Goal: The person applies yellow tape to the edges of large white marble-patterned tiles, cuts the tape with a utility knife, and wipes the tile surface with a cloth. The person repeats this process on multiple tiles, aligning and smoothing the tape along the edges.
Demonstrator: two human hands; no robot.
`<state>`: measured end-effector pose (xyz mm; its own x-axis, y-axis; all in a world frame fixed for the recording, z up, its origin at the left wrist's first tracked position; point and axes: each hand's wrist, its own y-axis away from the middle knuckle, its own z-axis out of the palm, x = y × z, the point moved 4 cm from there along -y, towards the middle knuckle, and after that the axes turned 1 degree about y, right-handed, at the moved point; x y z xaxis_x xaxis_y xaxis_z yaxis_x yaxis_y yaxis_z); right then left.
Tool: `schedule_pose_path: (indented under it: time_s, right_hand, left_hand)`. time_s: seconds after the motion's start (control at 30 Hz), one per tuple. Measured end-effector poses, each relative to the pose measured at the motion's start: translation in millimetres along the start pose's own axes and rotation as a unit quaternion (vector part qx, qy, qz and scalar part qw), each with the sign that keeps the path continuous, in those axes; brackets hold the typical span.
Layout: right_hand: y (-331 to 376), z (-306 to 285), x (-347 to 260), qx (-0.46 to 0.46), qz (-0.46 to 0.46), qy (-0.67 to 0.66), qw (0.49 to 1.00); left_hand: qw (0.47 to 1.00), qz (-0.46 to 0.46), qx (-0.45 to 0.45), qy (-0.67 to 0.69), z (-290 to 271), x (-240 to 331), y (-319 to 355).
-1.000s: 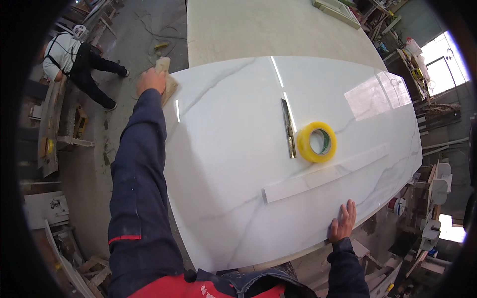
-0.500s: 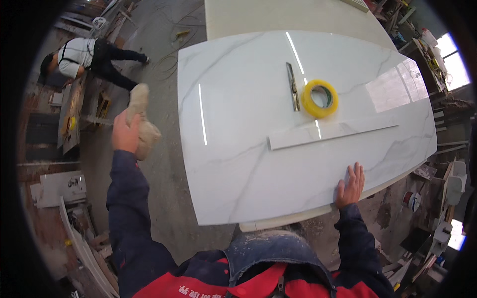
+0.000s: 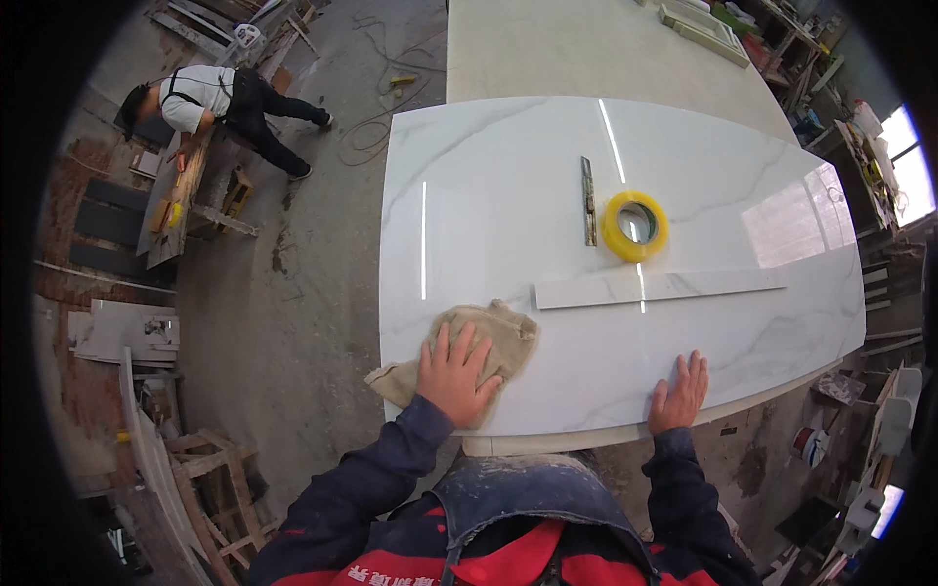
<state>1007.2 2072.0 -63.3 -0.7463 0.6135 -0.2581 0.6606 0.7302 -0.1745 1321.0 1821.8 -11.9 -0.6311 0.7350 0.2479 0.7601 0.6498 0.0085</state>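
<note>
My left hand [image 3: 454,379] lies flat, fingers spread, on a tan cloth [image 3: 503,342]. The cloth is bunched at the near left corner of a glossy white marble-patterned slab [image 3: 469,234], and one end reaches the slab's left edge. Palm down near the front edge, my right hand [image 3: 679,394] rests on the bare slab with its fingers stretched out. Farther back on the slab are a roll of yellow tape [image 3: 614,242], a slim utility knife [image 3: 588,200] to its left, and a narrow marble-patterned strip [image 3: 596,293] nearer me.
Beyond the slab extends a pale tabletop [image 3: 547,49]. A co-worker [image 3: 210,93] bends over a wooden bench [image 3: 186,210] at the far left. A cable [image 3: 376,132] lies on the grey floor between us. Wooden frames [image 3: 220,488] stand at the lower left, and a white bucket [image 3: 809,444] is at the right.
My left hand has brought the cloth from the air left of the slab onto its near left corner, and its fingers have spread flat. The right hand still rests on the slab.
</note>
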Motion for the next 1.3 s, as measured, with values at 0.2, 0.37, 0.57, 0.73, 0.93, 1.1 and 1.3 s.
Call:
schedule_pose_path:
  time_s: [0.2,0.37,0.57,0.73,0.93,1.1,1.3]
  right_hand:
    - [1,-1,1,-0.019,-0.003,0.003,1.0]
    - [-1,-6,1,-0.023,-0.018,0.012,1.0]
    - [-10,-6,-2,-0.037,-0.025,0.01,0.999]
    - [-6,-7,-2,-0.049,0.006,0.019,0.999]
    - [-4,-8,-3,-0.028,0.006,0.014,1.0]
    - [-11,-7,-2,-0.021,0.003,0.008,1.0]
    - [-5,-7,0,-0.007,0.005,0.014,1.0]
  left_hand:
    - [0.998,-0.027,0.045,-0.031,1,-43,-94]
    - [0.992,-0.064,0.098,-0.049,-4,-110,-231]
    - [0.973,-0.132,0.157,-0.103,-13,-220,-399]
    - [0.967,-0.213,0.111,-0.087,-39,-246,-477]
    - [0.939,-0.309,0.126,-0.077,-55,-243,-473]
    - [0.926,-0.322,0.158,-0.117,-41,-255,-423]
    - [0.931,-0.309,0.136,-0.136,-26,-228,-327]
